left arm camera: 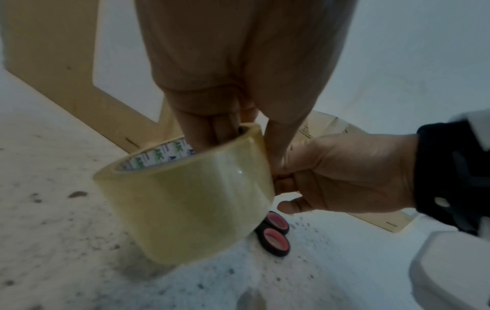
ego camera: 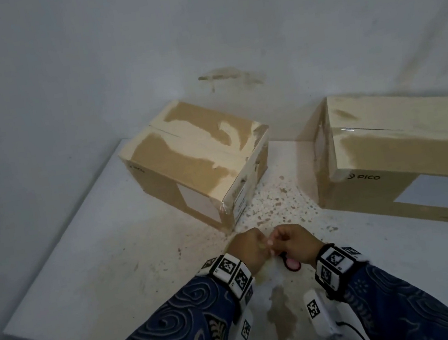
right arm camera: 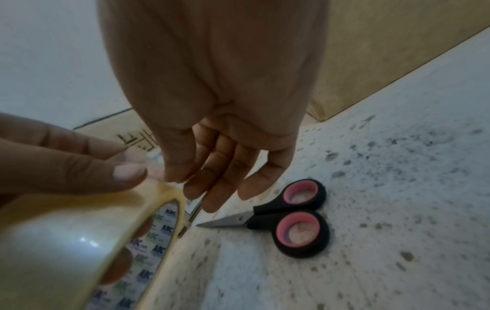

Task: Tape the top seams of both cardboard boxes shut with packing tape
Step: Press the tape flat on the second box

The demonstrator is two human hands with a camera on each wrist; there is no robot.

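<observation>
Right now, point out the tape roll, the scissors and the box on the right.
tape roll point(left arm camera: 185, 201): left wrist view, outer wound face.
scissors point(right arm camera: 302, 229): right wrist view, nearer pink-lined handle ring.
right box point(ego camera: 404, 150): head view, top flap.

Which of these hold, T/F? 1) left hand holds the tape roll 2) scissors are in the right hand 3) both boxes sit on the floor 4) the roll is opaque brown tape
1) True: the left hand holds the tape roll, fingers through its core.
2) False: the scissors lie on the floor; the right hand picks at the roll's edge.
3) True: the left box and the right box both rest there.
4) False: it is clear, yellowish tape.
</observation>
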